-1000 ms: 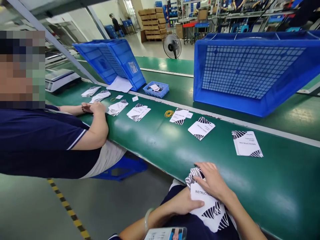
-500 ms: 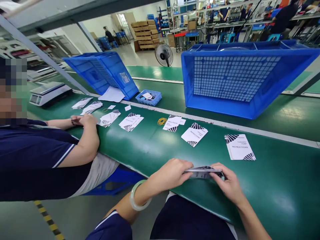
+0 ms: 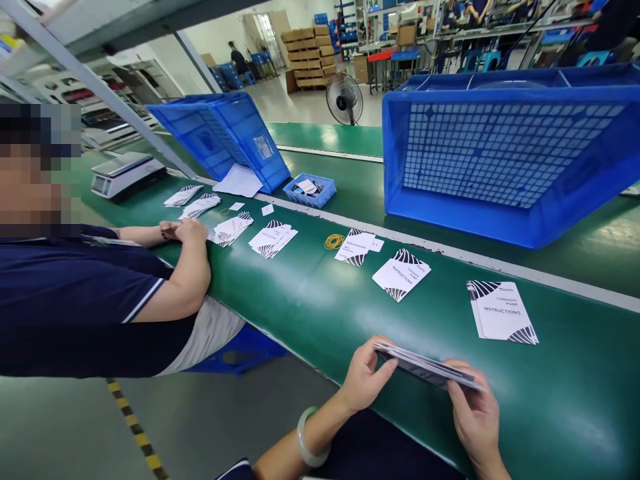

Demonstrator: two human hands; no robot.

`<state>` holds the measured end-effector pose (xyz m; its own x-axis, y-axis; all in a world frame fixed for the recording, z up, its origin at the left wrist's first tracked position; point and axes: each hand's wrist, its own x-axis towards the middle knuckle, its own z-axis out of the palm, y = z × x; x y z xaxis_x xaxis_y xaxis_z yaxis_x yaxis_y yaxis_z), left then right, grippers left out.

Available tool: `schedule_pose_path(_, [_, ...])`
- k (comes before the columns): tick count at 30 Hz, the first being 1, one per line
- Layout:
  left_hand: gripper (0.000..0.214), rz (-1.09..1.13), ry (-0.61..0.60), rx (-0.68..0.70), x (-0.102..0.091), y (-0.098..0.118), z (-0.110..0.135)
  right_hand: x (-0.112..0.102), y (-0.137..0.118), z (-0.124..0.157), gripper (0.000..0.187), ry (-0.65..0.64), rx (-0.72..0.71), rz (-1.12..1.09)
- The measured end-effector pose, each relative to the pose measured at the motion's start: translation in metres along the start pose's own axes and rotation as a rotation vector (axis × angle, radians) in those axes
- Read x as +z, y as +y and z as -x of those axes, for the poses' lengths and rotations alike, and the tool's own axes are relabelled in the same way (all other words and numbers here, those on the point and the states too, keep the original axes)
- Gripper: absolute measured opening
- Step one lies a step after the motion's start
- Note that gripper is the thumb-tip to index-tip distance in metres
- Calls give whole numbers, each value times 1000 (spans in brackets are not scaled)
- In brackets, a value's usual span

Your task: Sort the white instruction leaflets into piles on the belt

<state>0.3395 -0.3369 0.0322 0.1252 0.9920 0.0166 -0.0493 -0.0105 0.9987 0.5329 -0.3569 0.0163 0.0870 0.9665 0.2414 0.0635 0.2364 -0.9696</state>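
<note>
A thin stack of instruction booklets (image 3: 425, 363) is held edge-up above the green belt, its long edges facing me. My left hand (image 3: 367, 377) pinches the left end between thumb and fingers. At the other end, my right hand (image 3: 473, 403) grips it the same way, thumb in front. Beyond my hands lie a booklet pile (image 3: 504, 312) on the right and another pile (image 3: 401, 275) nearer the middle. Farther left, a smaller pile (image 3: 354, 248) sits beside a bundle of yellow rubber bands (image 3: 334, 241).
A co-worker (image 3: 150, 293) sits at the left, hands together near several booklet piles (image 3: 273, 239). Tilted blue crates (image 3: 460, 220) stand along the belt's far side, with a small blue basket (image 3: 310, 193) between them. A scale (image 3: 127, 177) stands at the far left.
The booklet stack in my hands has moved slightly right and nearer me, and now slants down to the right. The whole view has shifted. The co-worker's hands stay together.
</note>
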Motion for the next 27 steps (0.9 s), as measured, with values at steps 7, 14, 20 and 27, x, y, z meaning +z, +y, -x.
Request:
schedule_pose_path(7, [23, 30, 21, 162, 1, -3, -2, 7, 9, 0, 51, 75, -47, -51])
schedule_pose_path(14, [47, 66, 181, 68, 21, -8, 2, 23, 12, 9, 54, 156, 93, 25])
schedule_pose_path(20, [23, -37, 243, -22, 16, -3, -7, 26, 9, -9, 32, 217, 306, 180])
schedule_pose_path(27, [35, -17, 168, -98, 12, -12, -9, 27, 15, -4, 34, 153, 276, 218])
